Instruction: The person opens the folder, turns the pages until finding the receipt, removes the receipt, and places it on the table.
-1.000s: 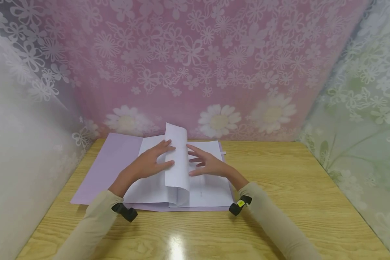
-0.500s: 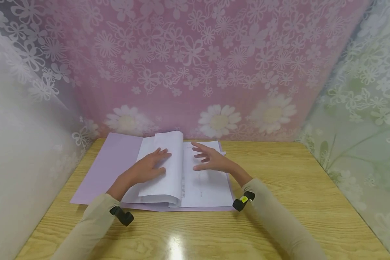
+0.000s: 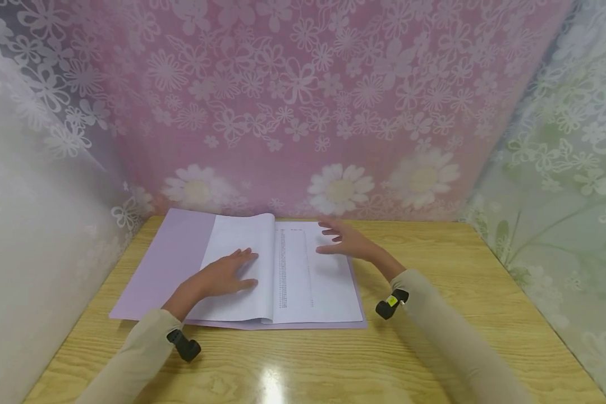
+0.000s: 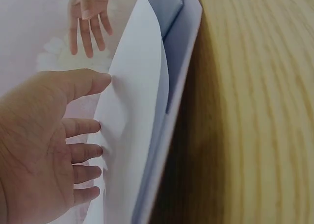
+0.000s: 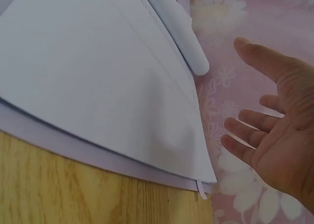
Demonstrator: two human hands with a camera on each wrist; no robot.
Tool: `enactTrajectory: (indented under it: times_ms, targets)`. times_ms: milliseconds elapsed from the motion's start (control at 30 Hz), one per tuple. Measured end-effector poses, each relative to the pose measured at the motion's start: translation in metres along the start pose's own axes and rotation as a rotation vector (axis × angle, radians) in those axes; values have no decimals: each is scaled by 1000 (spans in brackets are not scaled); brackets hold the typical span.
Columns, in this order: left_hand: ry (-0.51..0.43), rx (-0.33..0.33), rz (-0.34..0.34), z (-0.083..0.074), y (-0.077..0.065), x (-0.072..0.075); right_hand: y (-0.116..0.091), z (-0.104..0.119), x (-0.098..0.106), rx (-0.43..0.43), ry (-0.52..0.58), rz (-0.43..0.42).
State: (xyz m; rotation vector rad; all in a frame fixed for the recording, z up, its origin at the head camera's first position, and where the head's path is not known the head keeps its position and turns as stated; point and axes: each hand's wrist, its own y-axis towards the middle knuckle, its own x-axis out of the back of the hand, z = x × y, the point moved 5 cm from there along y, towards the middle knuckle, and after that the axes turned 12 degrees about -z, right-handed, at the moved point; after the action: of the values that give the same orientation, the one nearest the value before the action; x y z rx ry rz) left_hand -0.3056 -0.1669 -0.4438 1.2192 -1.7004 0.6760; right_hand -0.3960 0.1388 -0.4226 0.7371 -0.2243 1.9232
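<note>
A lilac folder lies spread on the table, its cover turned to the left. White sheets inside it are opened; the right-hand page carries columns of small print. The turned pages lie over to the left, bulging along the fold. My left hand rests on these turned pages with fingers extended; in the left wrist view its fingertips touch the paper. Above the printed page's upper right, my right hand hovers with spread fingers, holding nothing, and its shadow falls on the sheet in the right wrist view.
The wooden table extends right and in front of the folder. A pink floral curtain hangs right behind it, with pale floral side curtains. A small white ribbon tab sticks out at the folder's edge.
The raised, curled pages have come down flat to the left under my left hand, uncovering the printed page. My left hand moved slightly nearer; my right hand drew away to the right.
</note>
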Motion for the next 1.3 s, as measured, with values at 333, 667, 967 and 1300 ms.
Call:
enactTrajectory:
  times_ms: [333,667,967,1300]
  targets:
    - [-4,3,25,11,-8,-8,-1,-24,19,-34,-100,-60]
    - [-7,17,42,17,-12,-8,-3,-41,30,-48,-111,-86]
    - [-18,-11,45,18,-11,-8,-2,-56,28,-77,-93,-66]
    - [-56,-13,53,21,-10,-11,-5,-61,23,-75,-166,-59]
